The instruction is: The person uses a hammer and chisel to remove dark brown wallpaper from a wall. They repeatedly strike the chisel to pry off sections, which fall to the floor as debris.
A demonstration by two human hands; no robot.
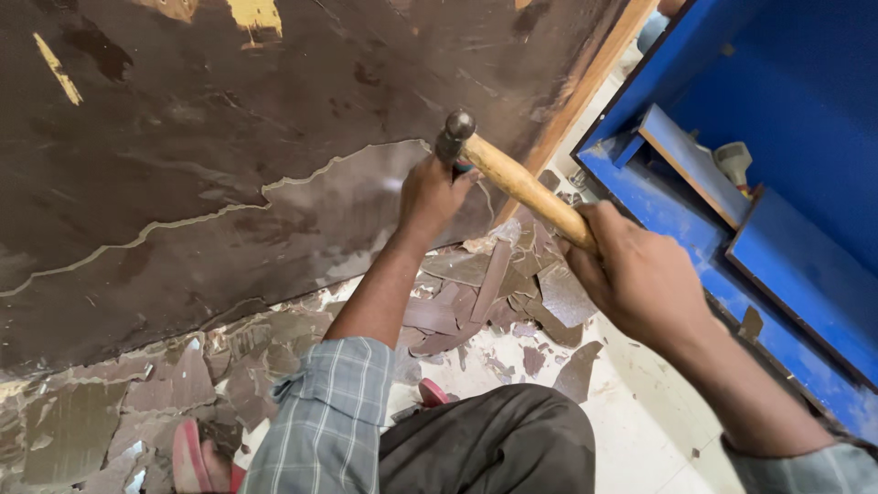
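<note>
A hammer (512,174) with a pale wooden handle and dark metal head slants across the frame's centre. The right hand (640,270) has its grip closed around the handle's lower end. The left hand (430,194), fingers curled on something hidden, presses against the brown board (183,183) just under the head. Peeled brown shards (476,293) litter the floor (631,439) below.

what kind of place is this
Probably a carpentry or refurbishing site. The right hand swings a hammer at a tool in the left hand, stripping a brown board; chips litter the floor.
</note>
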